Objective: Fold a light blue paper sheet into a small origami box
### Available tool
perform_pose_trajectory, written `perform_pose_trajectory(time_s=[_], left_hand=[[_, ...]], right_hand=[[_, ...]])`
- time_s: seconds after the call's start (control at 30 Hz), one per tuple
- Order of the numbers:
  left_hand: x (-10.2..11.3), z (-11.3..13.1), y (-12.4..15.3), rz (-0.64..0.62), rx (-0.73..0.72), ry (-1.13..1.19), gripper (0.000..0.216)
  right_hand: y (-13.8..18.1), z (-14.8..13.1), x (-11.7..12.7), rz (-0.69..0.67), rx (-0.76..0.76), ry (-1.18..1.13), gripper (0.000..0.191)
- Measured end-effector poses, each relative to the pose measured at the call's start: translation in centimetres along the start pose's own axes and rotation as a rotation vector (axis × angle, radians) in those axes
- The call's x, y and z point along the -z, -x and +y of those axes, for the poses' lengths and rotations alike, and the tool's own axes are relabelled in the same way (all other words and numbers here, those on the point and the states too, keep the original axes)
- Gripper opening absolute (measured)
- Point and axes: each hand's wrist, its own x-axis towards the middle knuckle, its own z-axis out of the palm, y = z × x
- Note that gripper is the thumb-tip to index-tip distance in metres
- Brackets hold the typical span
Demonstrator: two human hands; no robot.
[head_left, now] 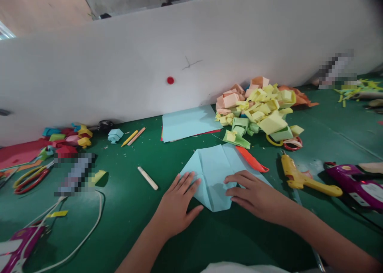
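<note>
A light blue sheet of paper with several creases and folded corners lies on the green table in front of me. My left hand rests flat on its left edge, fingers stretched out and thumb apart. Over the right part of the sheet is my right hand, its fingers slightly bent and spread, the tips touching or just above the paper. Neither hand grips anything. Another piece of the same blue paper shows beneath the sheet at the right, with an orange-red craft knife on it.
Behind the sheet is a stack of blue paper against a white partition. A heap of folded paper pieces stands back right. A yellow glue gun lies right; scissors and a white cable lie left. A pale stick lies nearby.
</note>
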Motion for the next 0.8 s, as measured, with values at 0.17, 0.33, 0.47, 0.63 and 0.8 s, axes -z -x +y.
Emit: perform_pose_trajectory(time_s=[0.17, 0.33, 0.47, 0.63, 0.8], left_hand=[[-0.6, 0.1, 0.0, -0.031, -0.014, -0.025, 0.065], [-0.7, 0.0, -0.1, -0.021, -0.031, -0.025, 0.064], [-0.7, 0.0, 0.0, -0.018, -0.039, -0.021, 0.065], [-0.8, 0.1, 0.3, -0.008, -0.054, -0.04, 0.067], [-1.0, 0.1, 0.4, -0.011, -0.06, -0.044, 0.069]], right_hand=[[-1.6, -0.1, -0.9, 0.012, 0.013, 0.049, 0.032], [-3.7, 0.2, -1.5, -0.003, -0.015, 0.144, 0.045], [-5.5, 0.1, -1.9, 0.019, -0.071, 0.204, 0.046], [-6.9, -0.3, -2.6, 0.063, -0.127, 0.242, 0.04], [-7.5, -0.4, -2.8, 0.06, -0.155, 0.266, 0.022]])
